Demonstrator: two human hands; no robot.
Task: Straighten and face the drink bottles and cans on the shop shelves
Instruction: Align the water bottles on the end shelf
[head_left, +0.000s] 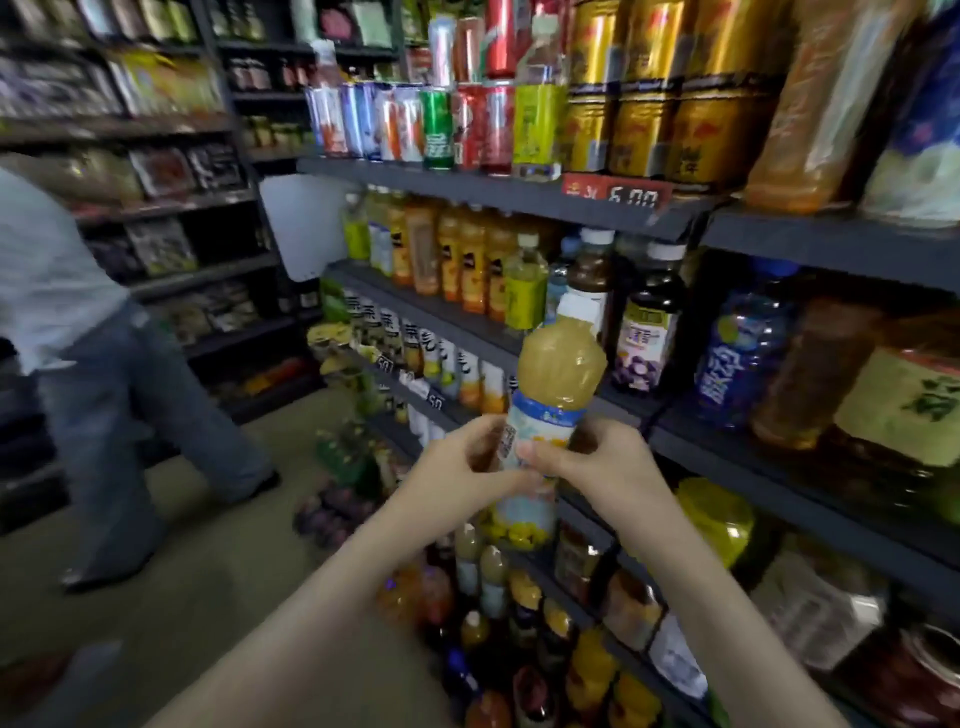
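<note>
While both hands grip it, the juice bottle sits in mid-air in front of the shelves, off any shelf, at about middle-shelf height. Bottle near upright, white cap tipped slightly right toward the stock, yellowish drink filling the upper part. Left hand wraps the label band from the left, fingers curled over the top edge of the label, thumb below pressing the front. Right hand mirrors it from the right, thumb laid across the label front, its other fingers hidden behind the bottle. Thumbs nearly meet on the label. Both forearms reach up from the bottom edge, bare, converging on the bottle.

Bottle label white and blue with yellow fruit print, text too blurred to read. Red price tag on the upper shelf edge reads 6.00. Above it: green can, gold cans, writing unreadable. Blue bottle at right carries white characters, not legible. Person in jeans stands on the floor at left.
</note>
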